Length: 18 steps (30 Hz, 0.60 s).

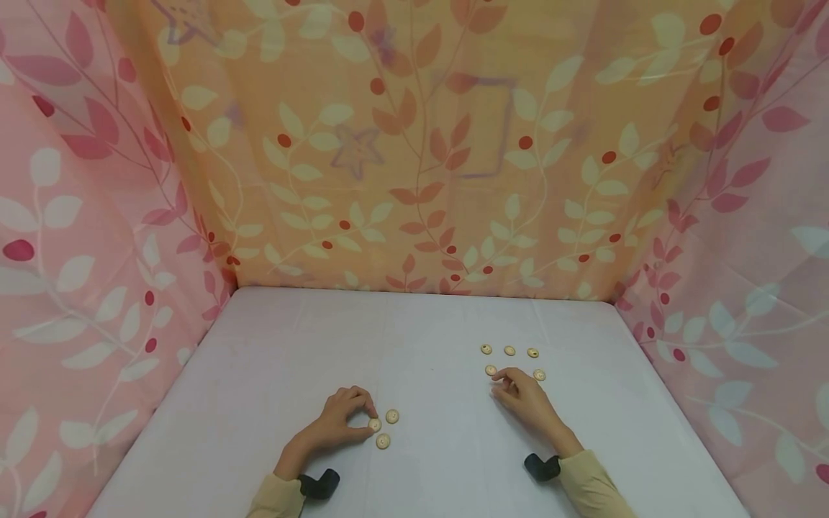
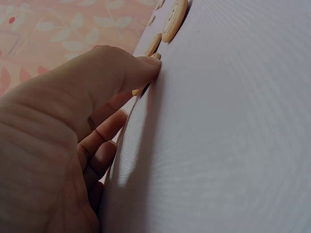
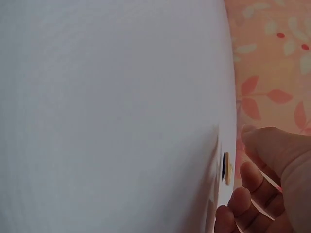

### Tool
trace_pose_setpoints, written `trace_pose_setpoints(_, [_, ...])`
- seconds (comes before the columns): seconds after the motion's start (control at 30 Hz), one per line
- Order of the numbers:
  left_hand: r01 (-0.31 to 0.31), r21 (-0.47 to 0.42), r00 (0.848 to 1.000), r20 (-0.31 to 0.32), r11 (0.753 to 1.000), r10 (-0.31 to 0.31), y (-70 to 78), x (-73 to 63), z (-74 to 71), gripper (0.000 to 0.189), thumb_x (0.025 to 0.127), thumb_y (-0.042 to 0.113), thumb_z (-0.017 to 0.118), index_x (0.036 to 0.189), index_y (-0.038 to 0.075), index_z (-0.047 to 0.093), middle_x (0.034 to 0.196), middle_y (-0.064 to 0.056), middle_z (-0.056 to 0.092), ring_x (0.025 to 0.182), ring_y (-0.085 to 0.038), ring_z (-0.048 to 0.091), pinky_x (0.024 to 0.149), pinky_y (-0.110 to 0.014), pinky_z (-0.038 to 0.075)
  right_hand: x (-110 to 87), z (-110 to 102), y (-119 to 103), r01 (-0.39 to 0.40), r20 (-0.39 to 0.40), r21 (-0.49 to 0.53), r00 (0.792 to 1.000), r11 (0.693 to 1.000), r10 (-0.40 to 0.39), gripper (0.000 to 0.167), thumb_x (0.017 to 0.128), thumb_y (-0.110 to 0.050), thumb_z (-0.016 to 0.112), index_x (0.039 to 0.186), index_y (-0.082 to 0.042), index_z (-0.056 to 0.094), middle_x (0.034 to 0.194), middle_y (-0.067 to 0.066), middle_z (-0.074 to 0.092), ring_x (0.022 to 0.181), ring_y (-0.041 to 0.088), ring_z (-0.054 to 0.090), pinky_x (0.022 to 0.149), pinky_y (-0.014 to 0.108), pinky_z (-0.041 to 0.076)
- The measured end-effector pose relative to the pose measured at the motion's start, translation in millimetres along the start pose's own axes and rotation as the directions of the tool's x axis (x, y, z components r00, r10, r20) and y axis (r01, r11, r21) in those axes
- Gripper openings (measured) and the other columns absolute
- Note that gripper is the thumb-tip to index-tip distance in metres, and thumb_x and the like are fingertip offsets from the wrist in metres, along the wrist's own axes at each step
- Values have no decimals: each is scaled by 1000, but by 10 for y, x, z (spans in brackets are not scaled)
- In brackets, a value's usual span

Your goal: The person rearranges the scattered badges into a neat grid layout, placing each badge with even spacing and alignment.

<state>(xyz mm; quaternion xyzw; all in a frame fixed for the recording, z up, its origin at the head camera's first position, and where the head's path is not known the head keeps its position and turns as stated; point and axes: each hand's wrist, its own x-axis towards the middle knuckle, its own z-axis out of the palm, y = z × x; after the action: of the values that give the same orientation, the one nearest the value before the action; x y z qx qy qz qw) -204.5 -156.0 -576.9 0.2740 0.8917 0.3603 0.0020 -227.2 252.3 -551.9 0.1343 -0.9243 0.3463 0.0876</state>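
On the white table in the head view, my left hand (image 1: 342,419) pinches a round, pale wooden button (image 1: 375,425) between thumb and forefinger, flat against the cloth. Two more buttons lie just right of it, one farther back (image 1: 392,416) and one nearer (image 1: 383,441). My right hand (image 1: 526,403) hovers at the right-hand group, fingers loosely bent and holding nothing. Its fingertips are close to the front-left button (image 1: 491,370) there. The thumb (image 3: 265,145) stands apart from the fingers in the right wrist view, with a button (image 3: 227,168) seen edge-on beyond.
Behind the right hand lies a row of three buttons, the middle one (image 1: 509,351) among them, and another button (image 1: 540,375) sits to its right. Patterned curtains (image 1: 414,180) enclose the white tabletop (image 1: 311,331) at the back and both sides. Each wrist carries a black device (image 1: 320,484).
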Motion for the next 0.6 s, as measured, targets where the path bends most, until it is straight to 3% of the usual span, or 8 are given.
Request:
trace_pose_setpoints(0.3, [21,-13,1000,10,1000,-21,7,0,-9,21,75,35,74,85,35,56,106,18,49,99,-9,39,87,-42,28,87,204,-165,121,7,32,993,992,-122,19,80,-18,72,97,-13,63,77,-10,49,64,1,42,57,20,38])
trace_pose_setpoints(0.6, [3,-5,1000,-13,1000,-3,15,-2,10,19,74,33,75,85,33,59,106,15,51,99,-10,40,86,-43,27,126,315,-358,72,95,32,993,997,-75,16,83,-23,70,97,-20,63,76,-13,50,64,1,45,58,19,39])
